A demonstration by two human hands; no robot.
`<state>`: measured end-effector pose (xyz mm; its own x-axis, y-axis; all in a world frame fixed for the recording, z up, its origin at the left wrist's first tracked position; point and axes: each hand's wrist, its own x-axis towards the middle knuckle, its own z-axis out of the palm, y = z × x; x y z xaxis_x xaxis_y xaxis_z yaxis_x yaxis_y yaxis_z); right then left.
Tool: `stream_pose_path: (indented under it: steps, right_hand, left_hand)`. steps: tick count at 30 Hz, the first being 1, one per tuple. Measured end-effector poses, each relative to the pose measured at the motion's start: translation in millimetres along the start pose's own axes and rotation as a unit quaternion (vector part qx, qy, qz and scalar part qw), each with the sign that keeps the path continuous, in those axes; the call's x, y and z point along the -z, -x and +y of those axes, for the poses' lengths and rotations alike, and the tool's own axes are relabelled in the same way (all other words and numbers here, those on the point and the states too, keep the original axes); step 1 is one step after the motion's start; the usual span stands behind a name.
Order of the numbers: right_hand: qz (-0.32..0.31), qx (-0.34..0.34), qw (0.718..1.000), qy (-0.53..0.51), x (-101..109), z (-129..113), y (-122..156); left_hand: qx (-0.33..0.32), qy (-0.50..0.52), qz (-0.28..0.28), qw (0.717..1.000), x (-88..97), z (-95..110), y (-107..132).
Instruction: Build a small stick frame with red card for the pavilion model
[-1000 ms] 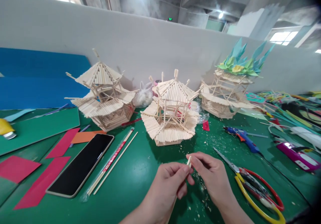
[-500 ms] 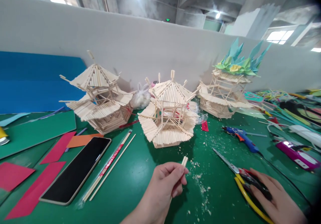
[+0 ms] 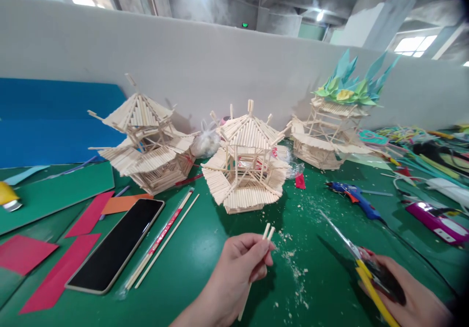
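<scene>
My left hand is closed, pinching a pair of pale wooden chopsticks between thumb and fingers. Their tips stick out above the hand and a longer length runs below it. At the lower right, my right hand is wrapped round scissors with a yellow handle and a dark, red-edged grip. Their silver blades point up and left, raised off the table; the fingers are partly hidden behind the handles. Directly beyond my left hand stands a small pavilion model built from wooden sticks.
Two more stick pavilions stand behind, the right one topped with folded paper. A blue glue gun and magenta device lie right. Wrapped chopsticks, a phone and red paper lie left. Wood crumbs dot the green table.
My right hand has closed round the scissors and lifted them from the table, swinging the blades slightly right. In my left hand the chopstick tips have spread apart and stick out further.
</scene>
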<state>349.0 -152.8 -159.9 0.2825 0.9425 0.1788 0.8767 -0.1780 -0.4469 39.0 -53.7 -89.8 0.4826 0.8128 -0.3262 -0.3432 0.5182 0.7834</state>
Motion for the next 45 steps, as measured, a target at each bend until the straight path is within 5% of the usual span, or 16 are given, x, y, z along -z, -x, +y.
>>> stream_pose_path:
  steps: [7, 11, 18, 25, 45]
  right_hand:
    - [-0.130, 0.048, 0.974, -0.181, 19, -95, -6]
    - [-0.099, 0.041, 0.974, -0.200, 23, -128, -5]
    - [-0.068, 0.056, 0.978, -0.189, 19, -133, 0]
    - [-0.068, 0.084, 0.980, -0.164, 21, -131, -1]
    - [-0.078, 0.101, 0.984, -0.122, 25, -129, -2]
  left_hand:
    - [-0.004, -0.131, -0.031, 0.991, 0.4, 2, 4]
    - [-0.057, -0.247, -0.028, 0.967, -0.1, 8, 7]
    - [-0.195, -0.375, 0.015, 0.906, -2.7, 13, 8]
    - [-0.291, -0.433, -0.004, 0.853, 1.2, 10, 8]
    - [-0.313, -0.483, -0.061, 0.815, 2.9, 14, 11]
